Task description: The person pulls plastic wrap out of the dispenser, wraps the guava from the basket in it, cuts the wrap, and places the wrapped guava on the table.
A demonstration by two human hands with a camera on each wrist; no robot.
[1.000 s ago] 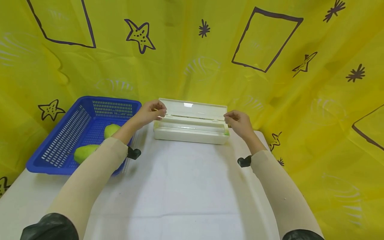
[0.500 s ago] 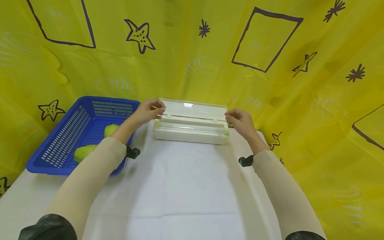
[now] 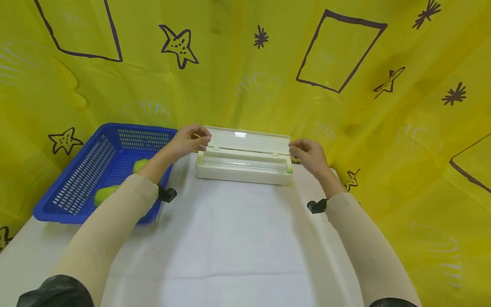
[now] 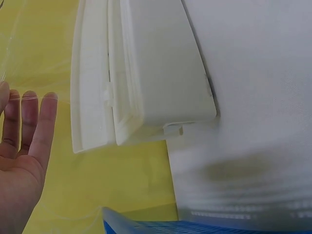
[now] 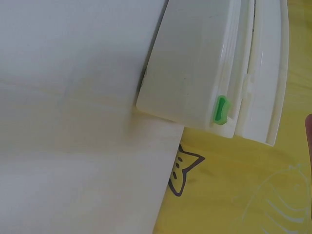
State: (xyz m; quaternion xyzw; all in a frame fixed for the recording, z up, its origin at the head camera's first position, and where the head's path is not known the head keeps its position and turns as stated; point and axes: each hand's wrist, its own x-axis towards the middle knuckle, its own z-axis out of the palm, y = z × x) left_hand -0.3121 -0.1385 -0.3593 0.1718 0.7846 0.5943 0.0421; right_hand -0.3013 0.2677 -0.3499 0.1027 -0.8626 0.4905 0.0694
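A cream plastic wrap dispenser [image 3: 243,174] lies at the table's far edge, its lid [image 3: 245,138] raised behind it. Inside shows the roll of clear film [image 3: 245,163]. My left hand [image 3: 190,140] is at the lid's left end; thumb and forefinger pinch the edge of a clear sheet of plastic wrap [image 4: 34,99], its thin line crossing the other fingers in the left wrist view. At the lid's right end, my right hand [image 3: 308,154] has thumb and fingertips pinched together on the film's other side. A green slider [image 5: 221,110] sits on the dispenser's right end.
On the left stands a blue plastic basket [image 3: 69,217] with two green fruits [image 3: 104,194] in it, partly hidden by my left arm. A white cloth [image 3: 230,238] covers the table. Close behind hangs a yellow curtain [image 3: 230,85] with dark star drawings.
Both hands have drifted slightly apart, the left one leftward and the right one rightward, staying level with the lid. The dispenser and basket have not moved.
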